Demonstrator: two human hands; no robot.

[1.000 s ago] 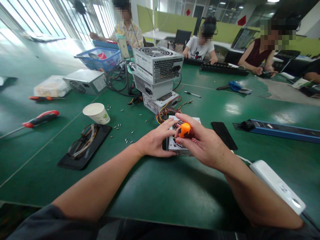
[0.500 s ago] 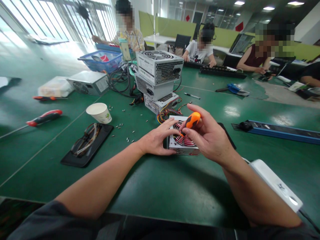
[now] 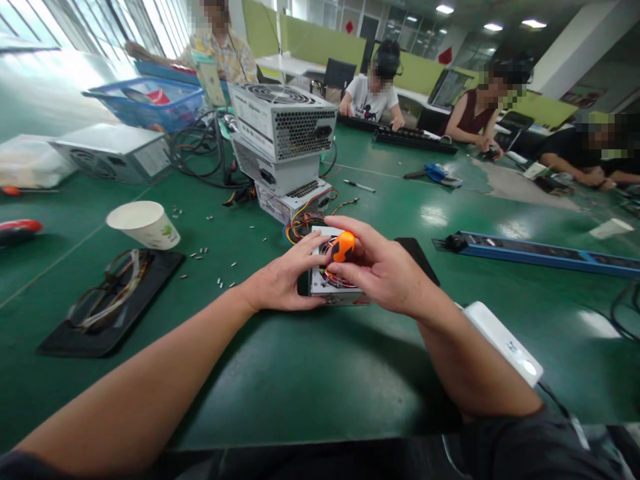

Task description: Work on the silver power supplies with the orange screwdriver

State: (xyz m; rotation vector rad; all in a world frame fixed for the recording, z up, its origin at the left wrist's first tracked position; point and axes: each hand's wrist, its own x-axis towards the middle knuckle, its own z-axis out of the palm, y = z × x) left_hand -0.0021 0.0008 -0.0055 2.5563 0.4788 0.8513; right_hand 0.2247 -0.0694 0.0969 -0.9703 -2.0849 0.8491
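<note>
A computer power supply with a fan grille on top lies on the table in front of me. My left hand grips its left side, thumb along the front and fingers over the top. In my right hand is a screwdriver with an orange and black handle, held above the fan grille between thumb and fingers. My fingers hide the screwdriver's tip and part of the grille. Coloured wires come out behind the unit.
Three more power supplies stand stacked behind. On the left are a paper cup, glasses on a black pouch and several small metal pieces. A white power strip and a blue-edged bar lie right. People work opposite.
The view has swung to the right, so things sit further left. My right hand's fingers have closed in around the screwdriver handle, which now points more toward me. My left hand keeps its hold.
</note>
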